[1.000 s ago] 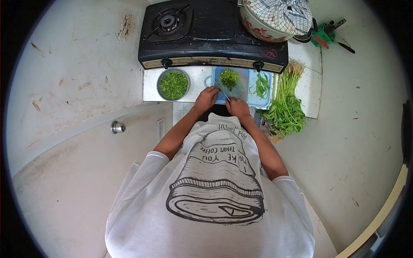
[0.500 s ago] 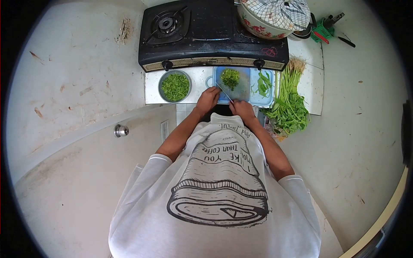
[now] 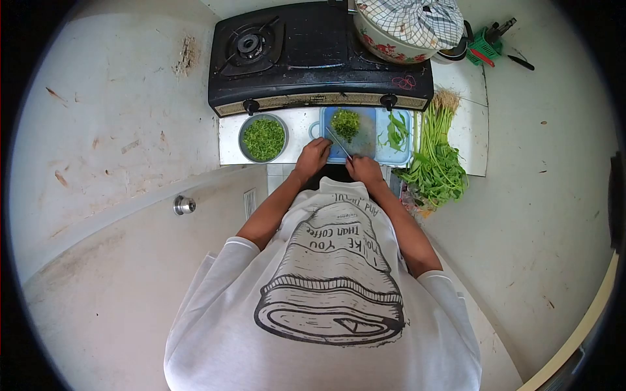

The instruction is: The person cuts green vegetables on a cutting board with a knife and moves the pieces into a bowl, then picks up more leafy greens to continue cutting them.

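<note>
My right hand (image 3: 365,169) grips a knife (image 3: 339,143) at the near edge of a blue cutting board (image 3: 370,144). The blade slants up and left toward my left hand (image 3: 314,154). That hand is closed at the board's near-left corner, its fingers bent close to the blade; what they hold is too small to make out. Just beyond the blade lies a pile of finely chopped greens (image 3: 345,122). Several whole leaves (image 3: 396,131) rest on the light blue tray (image 3: 407,151) at the board's right side.
Left of the board stands a grey bowl (image 3: 244,151) of chopped greens. A large bunch of leafy stems (image 3: 438,159) lies to the right. Behind is a black gas stove (image 3: 318,81) bearing a cloth-covered flowered pot (image 3: 391,49). A green basket (image 3: 486,47) holds utensils at back right.
The camera view has shifted slightly, so the stove and board sit a little lower and further left. Both hands keep nearly the same pose, with the knife still in my right hand.
</note>
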